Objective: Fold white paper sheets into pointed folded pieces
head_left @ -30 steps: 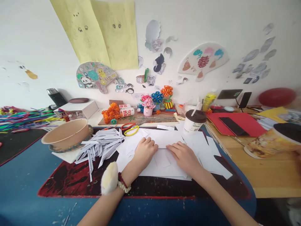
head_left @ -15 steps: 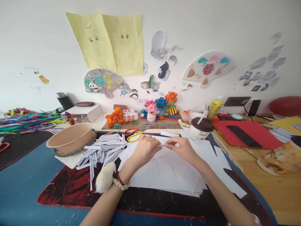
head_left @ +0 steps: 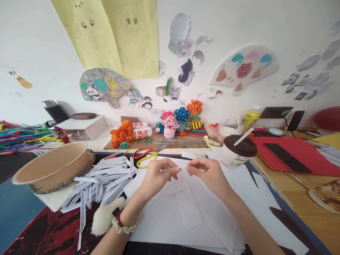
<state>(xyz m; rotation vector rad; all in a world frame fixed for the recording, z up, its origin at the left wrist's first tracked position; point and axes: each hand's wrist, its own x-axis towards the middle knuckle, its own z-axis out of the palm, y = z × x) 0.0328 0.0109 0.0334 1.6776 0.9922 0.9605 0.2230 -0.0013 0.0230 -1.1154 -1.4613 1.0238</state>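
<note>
A narrow strip of white paper is stretched between my two hands, above the middle of the desk. My left hand pinches its left end between thumb and fingers. At the other end, the thumb and forefinger of my right hand are closed on the strip. Under my hands lie white paper sheets, with a smaller cut piece of paper on top. To the left of my left hand is a heap of folded paper strips. A cream scrunchie and a fluffy white pompom circle my left wrist.
A tan bowl stands at the left. Scissors with red and yellow handles lie beyond my left hand. A lidded cup with a straw stands close to my right hand. Pipe-cleaner flowers line the back, and a phone rests on a red folder.
The view has come closer and lower. My left hand has turned so its thumb and fingertips show; both hands still hold the paper strip.
</note>
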